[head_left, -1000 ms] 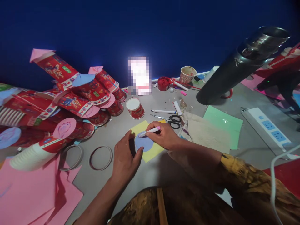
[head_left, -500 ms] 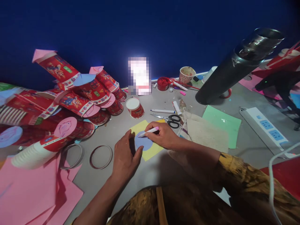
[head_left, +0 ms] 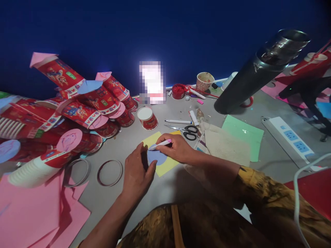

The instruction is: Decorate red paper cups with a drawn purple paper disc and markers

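A blue paper circle [head_left: 158, 157] lies on a yellow sheet of paper [head_left: 165, 169] in front of me. My right hand [head_left: 176, 147] grips a white marker with a pink end [head_left: 163, 143], its tip on the upper left of the circle. With fingers and thumb spread, my left hand [head_left: 138, 168] rests at the circle's left edge. Just behind the paper are black-handled scissors [head_left: 190, 132] and a second marker [head_left: 178, 121]. A red paper cup [head_left: 147, 119] stands upside down beyond them.
Stacked red cups with paper discs [head_left: 85, 100] fill the left. Two tape rings [head_left: 110, 173] and pink paper [head_left: 31, 210] lie nearer me. On the right are a cloth [head_left: 227, 144], green paper [head_left: 245, 134], a black thermos [head_left: 248, 75] and a power strip [head_left: 289, 137]. A blurred bright screen [head_left: 152, 82] stands behind.
The marker tip has shifted slightly left along the circle's upper edge with my right hand. My left hand stays at the circle's left side. The whole view has drifted a little.
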Available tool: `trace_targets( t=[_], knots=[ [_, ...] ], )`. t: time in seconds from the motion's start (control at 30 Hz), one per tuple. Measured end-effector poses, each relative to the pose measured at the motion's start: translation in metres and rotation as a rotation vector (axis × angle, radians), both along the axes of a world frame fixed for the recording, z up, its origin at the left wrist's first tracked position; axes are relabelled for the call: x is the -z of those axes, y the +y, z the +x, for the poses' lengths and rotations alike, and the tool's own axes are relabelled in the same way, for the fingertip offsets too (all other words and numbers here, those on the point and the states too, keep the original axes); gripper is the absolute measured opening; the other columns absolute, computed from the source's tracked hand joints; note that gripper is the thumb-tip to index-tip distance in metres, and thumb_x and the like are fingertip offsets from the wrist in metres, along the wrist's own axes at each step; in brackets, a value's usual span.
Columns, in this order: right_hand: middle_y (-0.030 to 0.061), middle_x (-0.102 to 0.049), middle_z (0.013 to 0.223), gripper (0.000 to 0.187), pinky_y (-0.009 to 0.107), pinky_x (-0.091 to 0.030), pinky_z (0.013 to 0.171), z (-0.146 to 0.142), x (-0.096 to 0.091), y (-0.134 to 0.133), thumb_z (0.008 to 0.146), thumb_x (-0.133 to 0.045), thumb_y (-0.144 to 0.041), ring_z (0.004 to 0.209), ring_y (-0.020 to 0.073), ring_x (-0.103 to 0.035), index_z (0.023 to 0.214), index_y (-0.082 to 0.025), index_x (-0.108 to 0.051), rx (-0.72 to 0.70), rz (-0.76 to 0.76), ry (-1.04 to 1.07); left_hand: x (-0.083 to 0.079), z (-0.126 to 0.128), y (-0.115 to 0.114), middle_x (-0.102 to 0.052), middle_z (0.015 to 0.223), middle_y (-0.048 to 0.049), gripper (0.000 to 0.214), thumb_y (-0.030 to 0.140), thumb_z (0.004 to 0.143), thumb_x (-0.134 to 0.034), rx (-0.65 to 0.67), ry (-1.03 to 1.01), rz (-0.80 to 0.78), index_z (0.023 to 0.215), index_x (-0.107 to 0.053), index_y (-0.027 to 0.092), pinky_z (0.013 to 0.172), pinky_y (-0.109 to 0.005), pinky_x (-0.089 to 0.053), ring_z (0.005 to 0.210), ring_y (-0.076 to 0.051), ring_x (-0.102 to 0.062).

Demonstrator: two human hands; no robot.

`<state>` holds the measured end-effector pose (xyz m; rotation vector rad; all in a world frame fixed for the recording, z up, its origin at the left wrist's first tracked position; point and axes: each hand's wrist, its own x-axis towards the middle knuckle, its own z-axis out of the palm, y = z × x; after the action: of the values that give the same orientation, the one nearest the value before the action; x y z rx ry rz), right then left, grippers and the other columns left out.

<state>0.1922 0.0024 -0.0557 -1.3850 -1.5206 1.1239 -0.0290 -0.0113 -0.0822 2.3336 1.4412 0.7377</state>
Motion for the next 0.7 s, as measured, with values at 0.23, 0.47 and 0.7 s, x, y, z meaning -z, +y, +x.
trace_targets(
  t=[0.23, 0.47, 0.7],
  knots=[
    [-0.0029, -0.07, 0.073, 0.013, 0.024, -0.041, 0.065, 0.0069, 0.0027, -0.0003, 0.087, -0.072, -0.031, 0.063, 0.0112, -0.056, 0.089, -0.019, -0.075, 0.068, 0.038, -0.008, -0.0025, 0.0011, -0.0001, -0.072, 0.131, -0.0203, 0.07, 0.041, 0.092, -0.069, -0.006, 0.018, -0.012, 0.151, -0.045, 0.013, 0.102, -0.056, -0.054, 0.119, -0.038, -0.07],
    [-0.0037, -0.069, 0.071, 0.011, 0.023, -0.04, 0.064, 0.0043, 0.0007, -0.0019, 0.087, -0.074, -0.03, 0.062, 0.0109, -0.055, 0.089, -0.019, -0.074, 0.052, 0.03, -0.024, -0.0016, 0.0012, 0.0, -0.072, 0.13, -0.0199, 0.07, 0.042, 0.091, -0.068, -0.008, 0.026, 0.002, 0.151, -0.045, 0.013, 0.101, -0.056, -0.054, 0.117, -0.039, -0.07],
    [-0.0034, -0.07, 0.072, 0.011, 0.023, -0.041, 0.064, 0.003, -0.0003, -0.0009, 0.087, -0.075, -0.03, 0.062, 0.011, -0.055, 0.089, -0.02, -0.075, 0.029, 0.035, -0.043, -0.002, 0.0016, 0.0002, -0.072, 0.131, -0.021, 0.069, 0.041, 0.092, -0.069, 0.0, 0.002, -0.013, 0.15, -0.046, 0.012, 0.102, -0.059, -0.054, 0.117, -0.039, -0.07]
  ],
)
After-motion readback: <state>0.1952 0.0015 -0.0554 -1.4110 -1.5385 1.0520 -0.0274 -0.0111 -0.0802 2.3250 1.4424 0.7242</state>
